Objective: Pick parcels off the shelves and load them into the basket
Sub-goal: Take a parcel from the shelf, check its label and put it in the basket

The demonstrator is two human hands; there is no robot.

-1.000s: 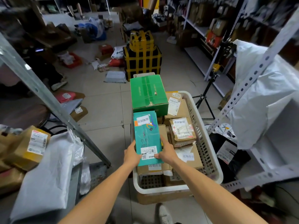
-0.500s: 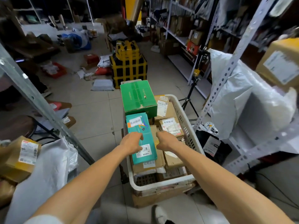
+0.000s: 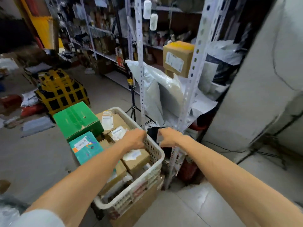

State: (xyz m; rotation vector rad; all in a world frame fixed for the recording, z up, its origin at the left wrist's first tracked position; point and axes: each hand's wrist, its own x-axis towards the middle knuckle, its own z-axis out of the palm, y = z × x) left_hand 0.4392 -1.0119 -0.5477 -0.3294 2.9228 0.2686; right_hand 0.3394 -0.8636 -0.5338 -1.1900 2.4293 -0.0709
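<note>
Both arms reach to the centre of the frame, where a flat black plastic-wrapped parcel (image 3: 153,132) with a pale label sits low on the shelving, just beyond the far right rim of the white perforated plastic basket (image 3: 157,164). The left hand (image 3: 134,139) hangs over that rim and the right hand (image 3: 168,136) is at the parcel's right edge. Only the backs of the hands show, so I cannot tell whether either has closed on the parcel or is merely touching it.

The step in hand looks like taking this parcel off the low shelf. It seems soft and thin, so a grip on opposite edges should stop it folding or slipping. The white slotted metal shelf upright (image 3: 188,99) stands just to the right, and the parcel should probably come out towards the lower left of the frame, then up over the rim rather than being dragged across it.

The basket is already heaped with brown cardboard boxes (image 3: 136,161), a teal printed box (image 3: 86,148) and a large green carton (image 3: 77,120). The flattest landing place appears to be on the brown boxes near the right rim. Laying it flat there should keep it from sliding off.
</note>
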